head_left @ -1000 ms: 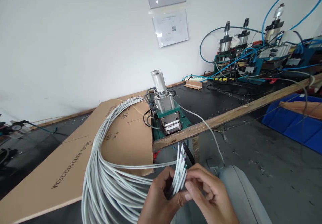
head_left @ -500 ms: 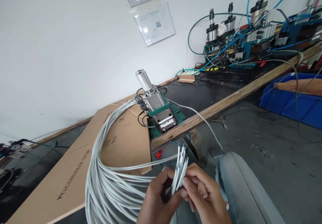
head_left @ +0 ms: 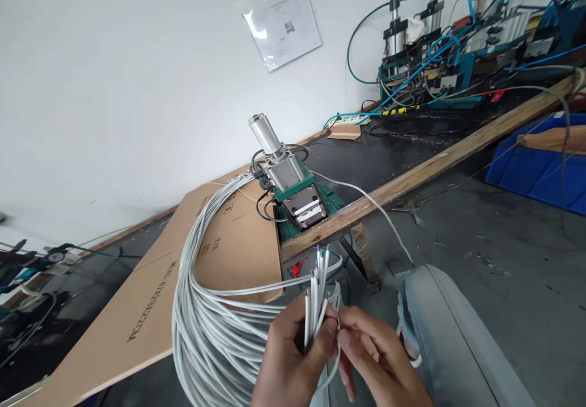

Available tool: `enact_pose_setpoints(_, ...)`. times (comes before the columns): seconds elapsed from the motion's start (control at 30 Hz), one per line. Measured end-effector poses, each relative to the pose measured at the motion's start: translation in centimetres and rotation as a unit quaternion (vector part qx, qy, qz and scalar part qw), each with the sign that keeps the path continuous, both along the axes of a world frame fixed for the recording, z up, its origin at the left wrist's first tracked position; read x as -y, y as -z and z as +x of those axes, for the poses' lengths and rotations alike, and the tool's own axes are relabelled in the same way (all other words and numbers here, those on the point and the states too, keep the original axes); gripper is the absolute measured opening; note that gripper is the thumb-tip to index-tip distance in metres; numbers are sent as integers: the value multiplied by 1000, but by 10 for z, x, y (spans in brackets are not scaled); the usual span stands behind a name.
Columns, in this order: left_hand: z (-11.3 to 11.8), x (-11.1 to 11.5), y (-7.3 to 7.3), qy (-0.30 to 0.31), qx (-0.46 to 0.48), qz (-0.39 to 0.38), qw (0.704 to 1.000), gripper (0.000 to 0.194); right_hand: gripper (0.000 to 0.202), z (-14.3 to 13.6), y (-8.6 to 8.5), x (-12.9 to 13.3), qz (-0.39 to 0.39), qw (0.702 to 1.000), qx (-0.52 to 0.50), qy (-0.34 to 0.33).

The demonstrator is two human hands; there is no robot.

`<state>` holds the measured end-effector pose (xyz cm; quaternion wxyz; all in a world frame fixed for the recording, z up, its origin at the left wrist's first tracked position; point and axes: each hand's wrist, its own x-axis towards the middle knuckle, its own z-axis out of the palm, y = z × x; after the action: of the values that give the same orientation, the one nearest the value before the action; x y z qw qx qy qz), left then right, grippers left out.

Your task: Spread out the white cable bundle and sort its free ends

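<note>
My left hand (head_left: 295,349) is closed round the ends of several white cables (head_left: 317,291), which stand up between thumb and fingers with coloured wire tips showing. Beside it, my right hand (head_left: 373,349) pinches at a single cable near the left thumb; the fingertips of both hands almost meet. From there the long cable bundle (head_left: 196,321) loops left and back over the cardboard to a green pneumatic press (head_left: 293,178) on the bench edge. Part of the bundle under my hands is hidden.
A flattened cardboard sheet (head_left: 160,291) covers the left bench. More pneumatic machines (head_left: 430,47) with blue hoses stand at the back right. A blue bin (head_left: 535,169) sits at the right, below the wooden bench edge (head_left: 394,193). My knee (head_left: 453,327) is at lower right.
My right hand has shifted from the bunch of ends to one cable, now bent down beside my left thumb. The cable ends have fanned apart. The view has tilted down slightly and turned left.
</note>
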<state>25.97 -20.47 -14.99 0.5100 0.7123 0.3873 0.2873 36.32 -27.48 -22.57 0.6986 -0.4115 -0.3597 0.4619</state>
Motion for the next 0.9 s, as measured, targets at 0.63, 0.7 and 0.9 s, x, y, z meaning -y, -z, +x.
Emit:
enact_pose_setpoints(0.63, -13, -18, -2, 124, -152, -3, 980, 12, 51, 21, -10, 15, 4, 982, 190, -19)
enact_pose_setpoints(0.7, -12, -17, -1, 140, -110, -18, 984, 11, 45, 19, -1, 10, 12, 989, 139, -43)
enact_pose_setpoints(0.9, -17, -17, 8, 176, 64, -122, 975, 22, 43, 6, 21, -15, 110, 977, -98, -155)
